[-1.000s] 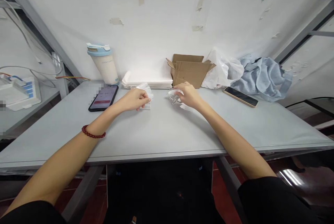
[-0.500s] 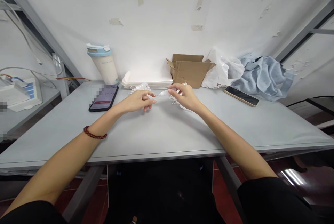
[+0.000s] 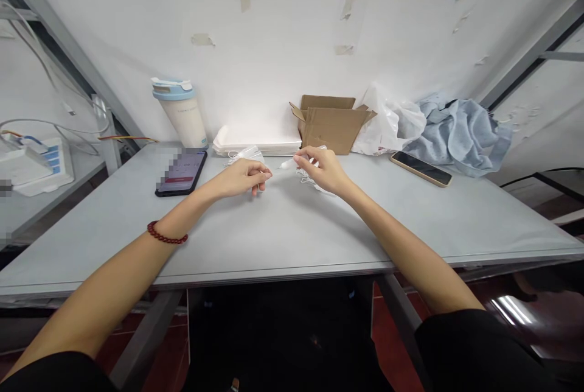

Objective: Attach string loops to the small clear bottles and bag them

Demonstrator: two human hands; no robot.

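Note:
Between the thumb and fingers of my right hand (image 3: 322, 170) is a small white piece (image 3: 287, 164) with a thin tip pointing left; its exact kind is not clear. My left hand (image 3: 244, 178) is closed in a pinch a short way left of that tip. Whatever lies between its fingertips, if anything, is too small to make out. Behind my left hand lies a bunch of clear and white pieces with white strings (image 3: 249, 153). Beneath and behind my right hand are more white stringed pieces (image 3: 306, 178), partly covered by it.
A stack of flat white pieces (image 3: 260, 140) and an open cardboard box (image 3: 331, 129) stand by the wall. To the left are a tumbler (image 3: 182, 118) and a phone (image 3: 182, 171). A white plastic bag (image 3: 387, 121), blue cloth (image 3: 465, 133) and second phone (image 3: 420, 169) lie right.
My left thumb and fingers have closed together from a looser, parted pose. The white piece stays in my right hand, nearly in the same spot.

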